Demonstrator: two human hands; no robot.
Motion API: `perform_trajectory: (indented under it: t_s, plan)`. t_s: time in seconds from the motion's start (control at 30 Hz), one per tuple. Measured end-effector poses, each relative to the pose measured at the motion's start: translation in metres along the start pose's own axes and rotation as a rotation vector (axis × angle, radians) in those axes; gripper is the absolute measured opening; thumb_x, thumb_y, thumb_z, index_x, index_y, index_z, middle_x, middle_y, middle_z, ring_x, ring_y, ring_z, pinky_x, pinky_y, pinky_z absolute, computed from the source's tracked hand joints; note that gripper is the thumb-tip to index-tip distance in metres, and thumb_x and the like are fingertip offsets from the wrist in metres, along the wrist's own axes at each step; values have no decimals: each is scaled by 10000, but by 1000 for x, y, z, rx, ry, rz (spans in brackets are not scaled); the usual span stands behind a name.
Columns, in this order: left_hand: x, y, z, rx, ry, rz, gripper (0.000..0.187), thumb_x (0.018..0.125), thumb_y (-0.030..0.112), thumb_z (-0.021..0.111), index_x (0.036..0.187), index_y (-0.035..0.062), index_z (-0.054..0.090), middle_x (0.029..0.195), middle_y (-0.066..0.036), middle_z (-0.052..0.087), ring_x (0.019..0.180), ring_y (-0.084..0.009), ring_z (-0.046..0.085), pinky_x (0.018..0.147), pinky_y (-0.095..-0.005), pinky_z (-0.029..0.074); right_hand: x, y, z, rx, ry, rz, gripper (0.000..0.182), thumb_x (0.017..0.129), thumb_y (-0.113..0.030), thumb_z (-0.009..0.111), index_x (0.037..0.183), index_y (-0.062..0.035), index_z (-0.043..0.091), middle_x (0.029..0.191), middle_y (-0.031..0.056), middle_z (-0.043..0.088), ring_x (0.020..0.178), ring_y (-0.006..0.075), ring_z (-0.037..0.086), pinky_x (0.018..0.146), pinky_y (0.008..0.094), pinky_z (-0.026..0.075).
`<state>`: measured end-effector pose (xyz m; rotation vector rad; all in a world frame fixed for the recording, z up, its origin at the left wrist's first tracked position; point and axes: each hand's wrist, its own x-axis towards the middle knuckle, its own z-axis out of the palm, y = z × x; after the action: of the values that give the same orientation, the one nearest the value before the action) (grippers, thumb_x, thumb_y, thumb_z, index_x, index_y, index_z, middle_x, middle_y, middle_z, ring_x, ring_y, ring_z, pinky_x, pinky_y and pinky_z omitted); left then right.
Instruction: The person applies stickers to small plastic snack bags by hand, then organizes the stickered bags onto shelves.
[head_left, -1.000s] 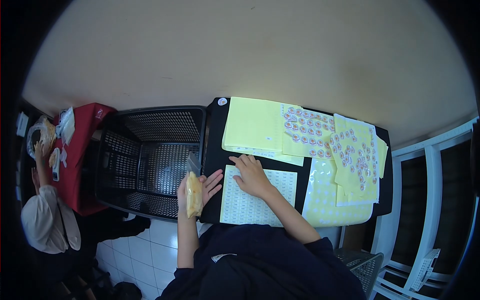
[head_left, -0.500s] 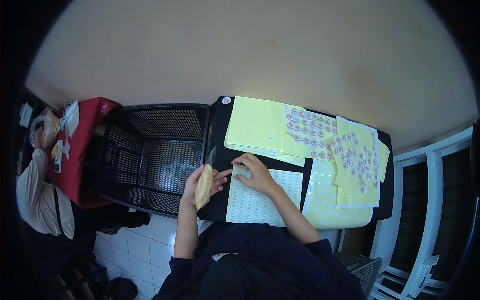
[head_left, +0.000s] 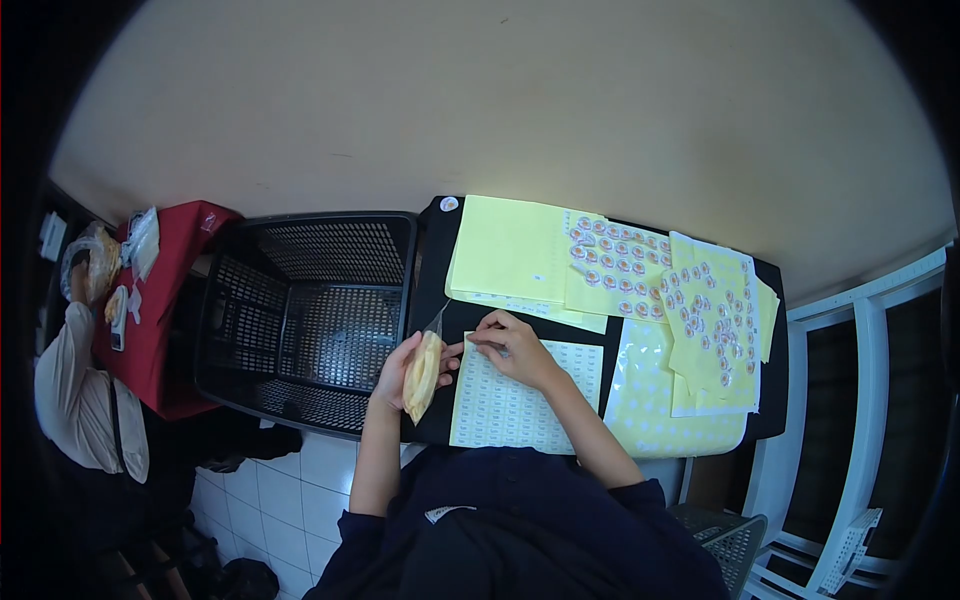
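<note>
My left hand (head_left: 398, 372) holds a clear plastic bag of pale yellow food (head_left: 423, 378), tilted upright beside the black table edge. My right hand (head_left: 507, 350) is at the upper left corner of a sheet of small printed labels (head_left: 515, 408), its thumb and forefinger pinched together. Whatever may be between those fingertips is too small to make out. Yellow sheets (head_left: 508, 248) lie above the label sheet, and sheets with round orange-and-white stickers (head_left: 712, 325) overlap at the right.
A large black crate (head_left: 340, 332) stands left of the black-covered table (head_left: 433, 290). Further left, a person's hand (head_left: 79, 282) reaches into a bag by a red-covered table (head_left: 180, 260). White-framed windows stand at the right.
My left hand and the bag have shifted slightly right, and the bag has turned to show more of its face. My right hand's fingers have drawn together at the sheet's corner.
</note>
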<state>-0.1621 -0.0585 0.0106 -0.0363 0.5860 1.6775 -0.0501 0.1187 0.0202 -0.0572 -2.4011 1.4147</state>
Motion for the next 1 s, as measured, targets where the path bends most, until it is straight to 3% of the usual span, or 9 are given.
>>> perform_trajectory:
  t_s: [0.33,0.5,0.53,0.6,0.7,0.83,0.9,0.93,1.0]
  plan:
    - [-1,-3,-7,-20,13,16,489,889,389,326,1069,-40,476,1214,-221,436,867,-213,517,681,-306,459,3,-2,-3,-86,-72,-33,70,705,-4,608,768,4,578,848,76,506,730,199,567,643,281,480]
    - [-8,0,7,20,7,91,490,886,393,315,1063,-36,472,1272,-231,370,848,-196,503,659,-283,454,4,-7,-14,60,0,51,157,720,-18,564,867,-8,510,850,113,489,799,251,551,672,315,454]
    - [-11,2,8,16,5,149,490,885,391,315,1066,-37,468,1287,-232,350,836,-190,498,649,-275,450,5,-11,-20,51,81,170,274,730,-32,563,988,-7,473,943,137,493,928,276,512,780,352,415]
    - [-17,6,11,11,5,238,464,882,381,316,1018,-24,497,1308,-229,325,811,-180,490,622,-258,434,9,-5,-28,-445,329,99,397,743,-66,566,1107,-12,418,1072,144,475,1043,316,445,880,409,343]
    - [-24,9,11,-15,-17,279,437,881,376,317,939,0,534,1308,-222,330,811,-178,489,614,-253,425,3,12,-32,-647,262,229,528,774,-107,546,1228,-11,294,1186,174,426,1127,349,369,954,429,261]
    - [-25,9,12,-18,18,298,433,876,385,330,892,14,551,1313,-215,326,813,-180,488,619,-256,419,-3,17,-24,-659,256,236,499,781,-92,513,1242,-55,325,1215,158,402,1160,361,343,954,494,253]
    - [-24,9,12,-23,-2,291,435,874,388,335,906,12,551,1315,-213,323,816,-180,487,623,-257,418,-3,15,-21,-940,68,268,522,811,-88,462,1292,-120,264,1288,151,352,1164,378,342,965,484,257]
    - [-23,8,12,-14,-15,283,436,873,388,337,927,11,549,1318,-210,319,820,-180,486,627,-257,417,-1,14,-21,-941,71,273,522,811,-88,462,1292,-120,264,1288,151,352,1164,378,342,965,484,257]
    - [-20,7,13,-1,-35,271,439,872,389,338,948,9,547,1321,-207,315,824,-180,486,631,-256,415,3,9,-22,-1071,-127,326,534,834,-79,406,1326,-201,237,1319,138,327,1169,399,335,967,508,261]
